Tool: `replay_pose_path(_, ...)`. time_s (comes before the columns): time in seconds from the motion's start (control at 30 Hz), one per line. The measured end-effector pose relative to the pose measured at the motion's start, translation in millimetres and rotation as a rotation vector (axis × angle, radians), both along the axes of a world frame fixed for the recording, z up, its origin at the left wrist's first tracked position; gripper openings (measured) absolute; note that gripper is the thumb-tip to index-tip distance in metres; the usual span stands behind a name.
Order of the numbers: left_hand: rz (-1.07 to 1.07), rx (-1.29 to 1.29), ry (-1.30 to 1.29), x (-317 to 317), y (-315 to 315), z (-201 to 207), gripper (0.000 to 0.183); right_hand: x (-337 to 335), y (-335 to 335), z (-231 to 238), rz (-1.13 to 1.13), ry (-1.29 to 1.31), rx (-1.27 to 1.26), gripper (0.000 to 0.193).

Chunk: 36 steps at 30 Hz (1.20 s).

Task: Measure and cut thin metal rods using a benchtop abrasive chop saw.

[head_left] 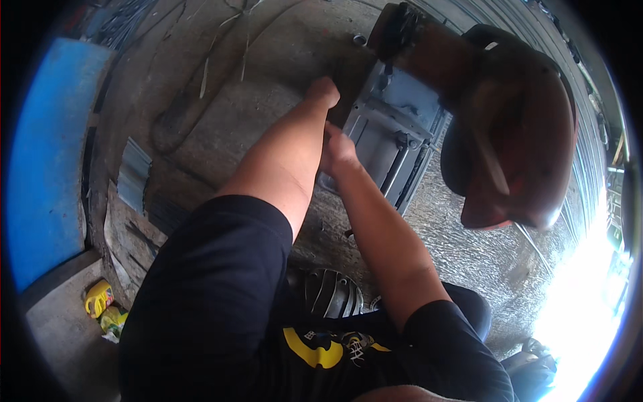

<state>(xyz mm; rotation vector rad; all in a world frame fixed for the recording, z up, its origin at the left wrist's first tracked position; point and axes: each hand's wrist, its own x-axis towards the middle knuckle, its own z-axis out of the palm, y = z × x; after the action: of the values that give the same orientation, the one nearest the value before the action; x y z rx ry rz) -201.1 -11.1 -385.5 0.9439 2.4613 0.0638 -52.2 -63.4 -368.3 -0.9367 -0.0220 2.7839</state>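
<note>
1. Possibly, a slip is the first danger: the person's bare left hand (324, 92) looks curled, though I cannot tell whether its fingers pinch anything, and a weak hold could throw them rightward against metal.
2. Just below those fingers, the bare right hand (341, 146) also seems curled; what its fingertips press on is hidden.
3. Immediately right of the fingers lies the grey, rectangular metal frame with rails (375, 144); if it shifted, its edge could nip them.
4. Farther right, a dark-red, rounded machine housing (536, 154) overhangs the frame; dropping unsecured, it could strike the fingers.
5. Well left of the fingers stands a bright blue, flat panel (50, 161); nearer is a grey, corrugated sheet (134, 175).
6. Around the fingers spreads worn, grey-brown ground (221, 127), rougher rightward, with white glare (579, 315) far to the lower right.
</note>
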Motion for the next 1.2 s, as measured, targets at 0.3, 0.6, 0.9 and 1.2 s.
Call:
replay_pose_path(0.3,0.182,0.121,0.040,4.7,13.0,-22.0,0.023,-12.1,10.7,-47.8,0.276,-0.100,0.545,0.034)
replay_pose_path(0.6,0.251,0.241,0.118,-36.6,-15.3,18.7,0.038,-34.9,-23.6,-2.6,0.040,-0.124,-0.011,0.055)
replay_pose_path(0.9,0.840,0.721,-0.074,-2.1,-60.8,142.6,0.038,4.9,-30.2,126.3,0.054,-0.203,0.287,0.063)
replay_pose_path(1.2,1.102,0.971,-0.362,149.6,-133.4,203.6,0.046,91.2,-35.3,157.8,-0.074,-0.420,0.522,0.043)
